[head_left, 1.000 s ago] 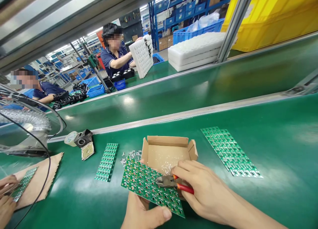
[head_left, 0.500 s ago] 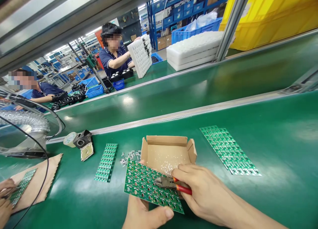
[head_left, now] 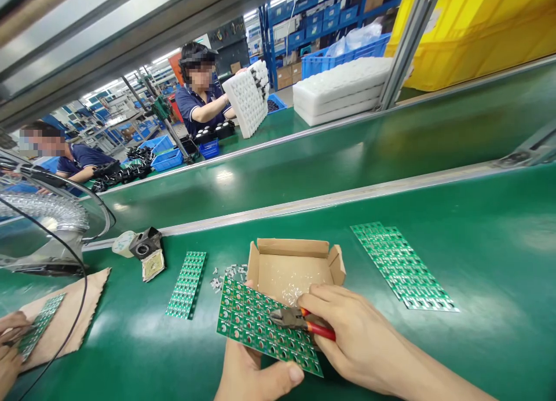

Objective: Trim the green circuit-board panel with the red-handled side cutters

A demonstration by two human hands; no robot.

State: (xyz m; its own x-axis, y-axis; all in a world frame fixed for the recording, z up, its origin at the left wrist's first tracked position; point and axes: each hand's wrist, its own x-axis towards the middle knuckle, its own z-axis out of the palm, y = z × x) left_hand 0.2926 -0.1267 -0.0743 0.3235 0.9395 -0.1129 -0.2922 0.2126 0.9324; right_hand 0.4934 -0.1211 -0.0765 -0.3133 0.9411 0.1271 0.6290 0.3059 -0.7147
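Circuit panel [head_left: 264,331], green, held tilted over the counter [head_left: 478,262] before a cardboard box [head_left: 295,268], long axis running left-right, left hand [head_left: 252,372] clamped underneath; right hand [head_left: 351,331] gripping red-handled cutters [head_left: 299,321], tip apparently touching its right portion.

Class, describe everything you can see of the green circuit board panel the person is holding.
The circuit board panel is a flat green rectangle gridded into many small identical boards, each with pale round pads and reddish marks. It is held tilted above the green bench, partly over the near edge of the open cardboard box. The left hand supports it from below, thumb along its near edge. The red-handled cutters in the right hand rest their jaws on its right part.
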